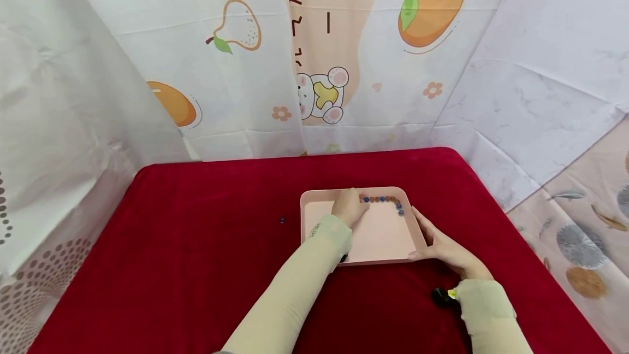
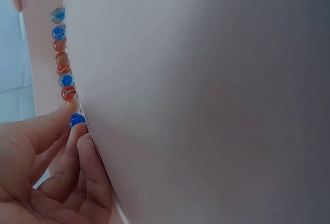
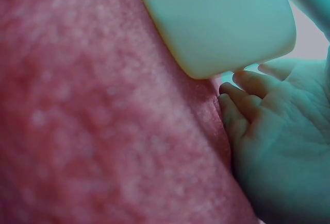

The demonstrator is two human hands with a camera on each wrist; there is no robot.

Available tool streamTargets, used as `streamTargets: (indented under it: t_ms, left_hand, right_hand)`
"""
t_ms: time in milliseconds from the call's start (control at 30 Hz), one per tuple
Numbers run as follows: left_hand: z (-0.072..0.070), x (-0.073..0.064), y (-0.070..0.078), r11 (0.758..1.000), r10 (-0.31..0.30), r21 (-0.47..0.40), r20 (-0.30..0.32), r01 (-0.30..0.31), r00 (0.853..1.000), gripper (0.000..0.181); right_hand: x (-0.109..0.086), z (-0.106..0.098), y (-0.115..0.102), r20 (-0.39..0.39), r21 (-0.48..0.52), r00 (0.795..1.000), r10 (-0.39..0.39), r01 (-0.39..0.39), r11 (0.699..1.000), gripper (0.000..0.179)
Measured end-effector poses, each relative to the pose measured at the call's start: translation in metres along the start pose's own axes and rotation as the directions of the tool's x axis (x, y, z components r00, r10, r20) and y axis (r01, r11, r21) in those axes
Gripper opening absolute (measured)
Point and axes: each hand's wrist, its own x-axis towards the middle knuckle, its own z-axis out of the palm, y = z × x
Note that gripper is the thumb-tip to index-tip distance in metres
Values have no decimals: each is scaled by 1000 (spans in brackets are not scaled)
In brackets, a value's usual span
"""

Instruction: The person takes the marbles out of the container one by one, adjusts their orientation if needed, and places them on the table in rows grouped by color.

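A shallow pink tray (image 1: 383, 236) lies on the red cloth. Along its far wall runs a row of blue and orange glass marbles, which bends at the far right corner toward the near side. My left hand (image 1: 349, 207) reaches into the tray at the row's left end. In the left wrist view its thumb and a finger pinch a blue marble (image 2: 77, 120), right beside an orange marble (image 2: 75, 104). At the near right corner my right hand (image 1: 447, 249) holds the tray, thumb at the front rim, fingers along the right side.
A small dark marble (image 1: 282, 220) lies on the red cloth (image 1: 211, 245) left of the tray. By the right sleeve is a round black object (image 1: 441, 298). Printed curtains (image 1: 265, 81) hang behind and beside the table.
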Motion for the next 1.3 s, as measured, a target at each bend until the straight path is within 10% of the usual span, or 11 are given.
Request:
streamTargets:
  t_ms: [700,1000,1300]
  left_hand:
    - [0,-4,5,956,137,261,17,-136,990,12]
    - [-11,-4,-9,999,47,-1,87,-47,995,22]
    - [-27,-8,-6,981,23,-191,171,11,985,8]
  right_hand:
    - [-2,-1,0,-11,3,1000,-8,8,1000,115]
    - [4,3,-1,2,-6,1000,-23,23,1000,112]
    - [0,1,2,-8,-9,1000,-12,12,1000,112]
